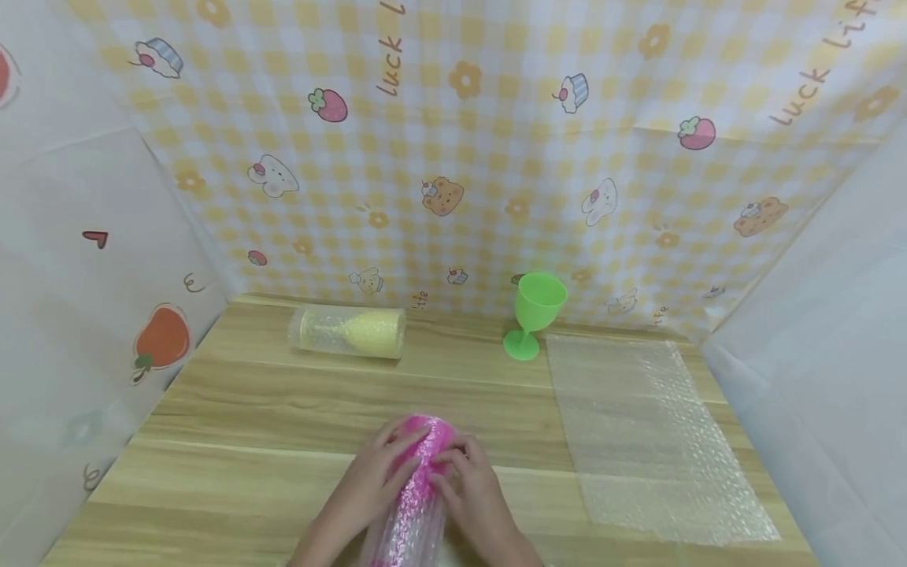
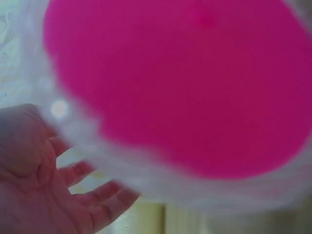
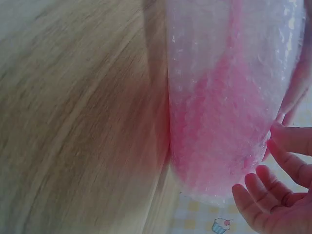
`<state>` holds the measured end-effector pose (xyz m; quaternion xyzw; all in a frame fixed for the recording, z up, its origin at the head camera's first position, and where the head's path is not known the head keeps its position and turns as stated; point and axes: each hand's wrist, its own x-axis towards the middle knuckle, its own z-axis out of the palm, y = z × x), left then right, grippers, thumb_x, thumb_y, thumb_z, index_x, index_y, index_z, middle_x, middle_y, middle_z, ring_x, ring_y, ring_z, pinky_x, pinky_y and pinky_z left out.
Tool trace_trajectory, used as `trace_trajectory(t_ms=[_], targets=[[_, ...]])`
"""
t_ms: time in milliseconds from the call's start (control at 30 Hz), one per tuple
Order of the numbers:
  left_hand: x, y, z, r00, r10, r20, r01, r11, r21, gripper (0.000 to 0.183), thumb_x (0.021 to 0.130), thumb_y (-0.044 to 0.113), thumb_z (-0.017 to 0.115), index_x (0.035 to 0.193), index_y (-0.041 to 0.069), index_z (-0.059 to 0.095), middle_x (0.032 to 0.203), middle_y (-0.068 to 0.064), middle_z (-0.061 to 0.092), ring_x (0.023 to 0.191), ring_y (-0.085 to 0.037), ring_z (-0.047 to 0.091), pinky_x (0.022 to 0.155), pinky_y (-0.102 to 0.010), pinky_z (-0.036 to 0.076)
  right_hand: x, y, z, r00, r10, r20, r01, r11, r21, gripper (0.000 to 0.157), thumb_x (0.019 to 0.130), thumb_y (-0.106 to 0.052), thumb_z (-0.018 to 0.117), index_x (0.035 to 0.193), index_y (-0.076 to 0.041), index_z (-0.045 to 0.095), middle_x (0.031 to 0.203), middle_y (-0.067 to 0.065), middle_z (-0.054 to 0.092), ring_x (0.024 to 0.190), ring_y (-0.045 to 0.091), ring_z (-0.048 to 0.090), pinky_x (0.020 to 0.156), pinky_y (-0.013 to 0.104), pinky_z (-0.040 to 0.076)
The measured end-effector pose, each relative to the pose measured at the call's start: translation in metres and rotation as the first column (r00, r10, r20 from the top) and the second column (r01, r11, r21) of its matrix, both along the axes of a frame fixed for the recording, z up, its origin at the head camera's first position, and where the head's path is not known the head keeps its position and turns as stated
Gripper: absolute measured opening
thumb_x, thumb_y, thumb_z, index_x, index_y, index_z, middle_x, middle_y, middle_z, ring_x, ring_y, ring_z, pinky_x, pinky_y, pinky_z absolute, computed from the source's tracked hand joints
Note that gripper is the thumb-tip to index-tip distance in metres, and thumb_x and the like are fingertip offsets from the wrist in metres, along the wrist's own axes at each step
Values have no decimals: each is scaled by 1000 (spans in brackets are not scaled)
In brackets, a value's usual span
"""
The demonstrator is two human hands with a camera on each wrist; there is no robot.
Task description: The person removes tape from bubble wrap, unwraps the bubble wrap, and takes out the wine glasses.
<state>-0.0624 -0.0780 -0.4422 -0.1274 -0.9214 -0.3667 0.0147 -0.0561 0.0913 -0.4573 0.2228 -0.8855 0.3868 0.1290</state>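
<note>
Touching bubble-wrapped pink goblet [image 1: 416,496] from both sides: left grip [image 1: 372,476], right grip [image 1: 473,490], fingers loosely bent, partly spread | goblet lies between them on desk [image 1: 248,441] | beyond left grip: wrapped yellow goblet [image 1: 375,332] | beyond right grip: green goblet [image 1: 538,305], upright; bubble-wrap sheet [image 1: 631,441] rightward

The left hand [image 1: 372,476] and right hand [image 1: 473,482] are bare, with slim, tapering fingers [image 3: 295,141]; both wrists [image 1: 342,516] and lower forearms [image 1: 319,545] are uncovered too.
</note>
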Motion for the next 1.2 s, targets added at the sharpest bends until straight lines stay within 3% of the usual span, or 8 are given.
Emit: trace_trajectory(t_ms=[233,500,733,1000,1200], targets=[[-11,3,10,998,-57,-21,55,996,-70,38,82,19,63,119,17,58,129,-9,49,114,-32,50,93,-53,44,1,-4,0,994,-39,-98,52,990,129,13,77,-18,68,87,-12,63,100,0,53,98,11,50,86,24,50],[-13,10,15,993,-103,-56,94,985,-145,38,80,19,65,117,13,59,123,-11,51,110,-32,51,92,-49,46,0,0,3,998,-30,-49,40,975,219,10,80,-21,64,86,-13,60,97,-3,52,96,10,49,84,27,49],[-15,11,19,991,-130,-43,122,981,-150,37,81,18,64,117,10,58,124,-13,51,116,-31,49,100,-54,36,-4,5,3,1000,14,-26,-8,975,221,11,81,-21,64,85,-14,57,93,-7,47,88,6,44,77,20,48],[-13,8,19,991,-132,-11,129,982,-138,41,82,23,63,121,11,56,125,-11,49,115,-31,48,95,-49,43,-3,9,2,999,38,30,-43,982,186,9,84,-18,60,91,-15,55,97,-6,48,91,6,46,79,22,48],[-13,8,19,991,-131,10,131,983,-131,41,83,26,62,122,12,55,128,-11,48,117,-33,46,94,-50,44,-4,8,1,1000,28,-11,-25,982,190,6,84,-20,60,88,-15,57,95,-7,48,90,5,44,79,21,47]])
